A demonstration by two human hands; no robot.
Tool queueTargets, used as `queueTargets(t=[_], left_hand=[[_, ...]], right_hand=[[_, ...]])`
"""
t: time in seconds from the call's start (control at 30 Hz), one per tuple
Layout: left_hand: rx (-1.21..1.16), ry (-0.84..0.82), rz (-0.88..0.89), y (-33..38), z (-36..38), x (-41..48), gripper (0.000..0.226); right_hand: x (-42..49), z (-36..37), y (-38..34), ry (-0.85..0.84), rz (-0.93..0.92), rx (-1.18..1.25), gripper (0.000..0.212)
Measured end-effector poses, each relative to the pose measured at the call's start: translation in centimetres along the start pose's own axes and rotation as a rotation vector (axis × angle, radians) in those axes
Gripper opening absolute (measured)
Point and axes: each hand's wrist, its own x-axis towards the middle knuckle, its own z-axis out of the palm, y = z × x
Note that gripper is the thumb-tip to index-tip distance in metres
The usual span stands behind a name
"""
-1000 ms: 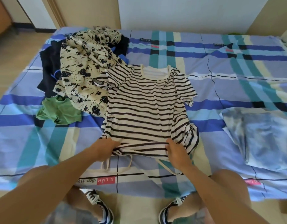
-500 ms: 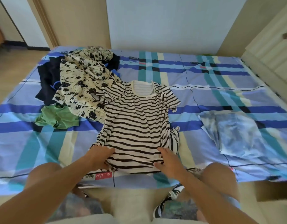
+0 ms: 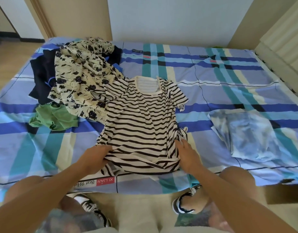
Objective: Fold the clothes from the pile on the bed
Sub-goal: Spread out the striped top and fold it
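A black-and-white striped T-shirt (image 3: 141, 125) lies face up on the bed, neck away from me, hem bunched near the front edge. My left hand (image 3: 96, 155) grips the hem's left corner with curled fingers. On the shirt's lower right side rests my right hand (image 3: 187, 153), fingers straight and flat on the fabric. The pile sits at the back left: a cream floral garment (image 3: 82, 78), dark navy clothes (image 3: 42, 73) and a green piece (image 3: 52, 118).
A folded blue tie-dye garment (image 3: 249, 132) lies to the right on the plaid bedsheet (image 3: 212, 78). A cream cabinet (image 3: 282, 41) stands at the right edge. My knees and striped shoes are below the bed's front edge.
The shirt's hem has been pushed up and away from the bed edge. My right hand has opened flat and slid right along the side. The camera view tilted up.
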Motion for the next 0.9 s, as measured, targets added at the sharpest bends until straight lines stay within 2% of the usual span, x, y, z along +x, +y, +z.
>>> queueTargets(t=[0.23, 0.33, 0.43, 0.5, 0.6, 0.73, 0.83, 0.9], left_hand=[[-0.138, 0.033, 0.018, -0.3, 0.2, -1.0, 0.023], [-0.16, 0.021, 0.021, 0.0, -0.5, -1.0, 0.023], [-0.139, 0.012, 0.049, 0.3, -2.1, -0.7, 0.028], [-0.146, 0.009, 0.062, 0.5, -3.2, -0.5, 0.029], [-0.123, 0.093, 0.04, 0.5, -4.4, -0.2, 0.026], [-0.101, 0.236, -0.012, 0.0, -5.6, -0.6, 0.03], [-0.076, 0.364, -0.033, -1.8, -6.0, -0.5, 0.04], [-0.077, 0.493, -0.11, -2.9, -5.9, -0.3, 0.047]], right_hand=[[4.1, 0.4, 1.2, -0.03, -0.053, -0.201, 0.055], [4.9, 0.3, 0.9, 0.057, -0.107, -0.091, 0.035], [4.5, -0.2, 0.4, 0.062, -0.106, 0.162, 0.032], [3.7, -1.1, 0.0, 0.063, -0.042, 0.446, 0.031], [3.4, -3.2, 0.3, 0.129, 0.132, 0.753, 0.023], [2.5, -5.3, 1.4, 0.34, 0.409, 1.036, 0.025], [1.3, -6.5, 2.9, 0.472, 0.555, 1.055, 0.013], [0.8, -6.5, 4.1, 0.453, 0.576, 1.003, 0.021]])
